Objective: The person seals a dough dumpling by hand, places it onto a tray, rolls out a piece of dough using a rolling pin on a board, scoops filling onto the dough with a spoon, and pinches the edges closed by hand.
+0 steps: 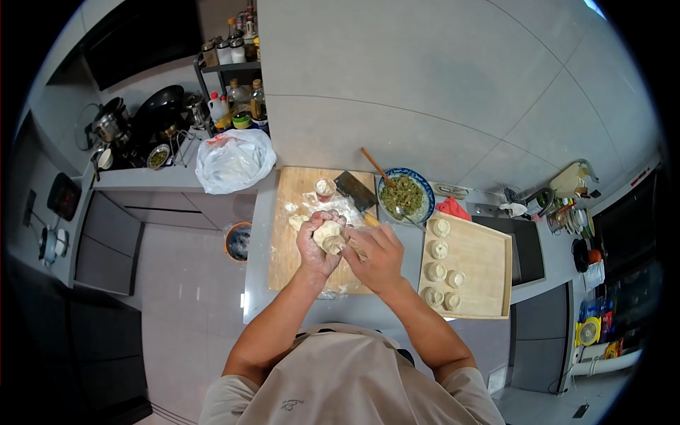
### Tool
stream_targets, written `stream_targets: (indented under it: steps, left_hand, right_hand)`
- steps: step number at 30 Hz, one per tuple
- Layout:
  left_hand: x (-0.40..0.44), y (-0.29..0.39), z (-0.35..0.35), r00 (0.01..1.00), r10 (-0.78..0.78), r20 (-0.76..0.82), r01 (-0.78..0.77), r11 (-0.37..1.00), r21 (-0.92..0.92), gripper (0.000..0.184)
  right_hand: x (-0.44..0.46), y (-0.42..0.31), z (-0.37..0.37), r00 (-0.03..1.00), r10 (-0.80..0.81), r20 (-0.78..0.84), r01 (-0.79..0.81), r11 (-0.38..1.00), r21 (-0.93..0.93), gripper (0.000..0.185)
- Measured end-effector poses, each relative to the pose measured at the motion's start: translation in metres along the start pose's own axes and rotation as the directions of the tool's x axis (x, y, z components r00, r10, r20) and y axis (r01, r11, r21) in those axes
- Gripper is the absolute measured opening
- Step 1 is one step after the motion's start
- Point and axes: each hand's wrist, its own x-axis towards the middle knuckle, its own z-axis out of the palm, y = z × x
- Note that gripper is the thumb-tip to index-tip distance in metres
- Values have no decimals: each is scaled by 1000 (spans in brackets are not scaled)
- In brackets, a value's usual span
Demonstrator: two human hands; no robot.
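Observation:
My left hand, dusted with flour, cups a pale piece of dough above the wooden board. On its right side, the fingers of my right hand are pinched at the dough's edge. Beyond my hands, white flour is spread on the board, with a small flour-dusted cup and a dark cleaver. A further bit of dough lies left of my left hand. Whether the dough holds filling is unclear.
A blue-rimmed bowl of green filling with a spoon stands behind the wooden tray, which bears several shaped dough pieces. A white plastic bag lies at the back left. A sink is at right.

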Motion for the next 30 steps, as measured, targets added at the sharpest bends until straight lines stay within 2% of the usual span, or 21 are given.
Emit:
stream_targets:
  steps: [4, 6, 10, 13, 18, 23, 28, 30]
  left_hand:
    - [-3, -2, 7, 999, 18, 36, -18, 1000, 17, 18]
    - [-4, -3, 10, 1000, 14, -4, -14, 995, 102, 18]
    - [-4, -1, 9, 1000, 10, -28, -6, 991, 135, 18]
    - [-5, 3, 7, 1000, 11, 12, -13, 991, 130, 16]
    - [-9, 3, 10, 998, 29, -60, -17, 981, 193, 13]
    - [-8, 4, 8, 1000, 23, -6, -21, 966, 258, 14]
    - [-9, 8, 11, 1000, 12, 4, -13, 959, 285, 15]
    - [-11, 9, 14, 998, 10, -65, 9, 954, 299, 16]
  right_hand:
    - [-1, 8, 4, 999, -54, -4, 54, 998, 18, 31]
    - [-3, 12, 9, 997, -75, 2, 75, 997, 33, 29]
    - [-5, 16, 11, 992, -113, 54, 115, 993, -34, 28]
    - [-1, 12, 4, 991, -125, 54, 126, 991, -32, 28]
    - [1, 14, 5, 986, -163, 25, 164, 986, -11, 29]
    - [1, 18, 8, 975, -220, 19, 220, 975, 29, 29]
    - [2, 18, 5, 977, -210, 38, 209, 978, 24, 27]
    - [4, 18, 3, 980, -195, 29, 194, 980, 40, 27]
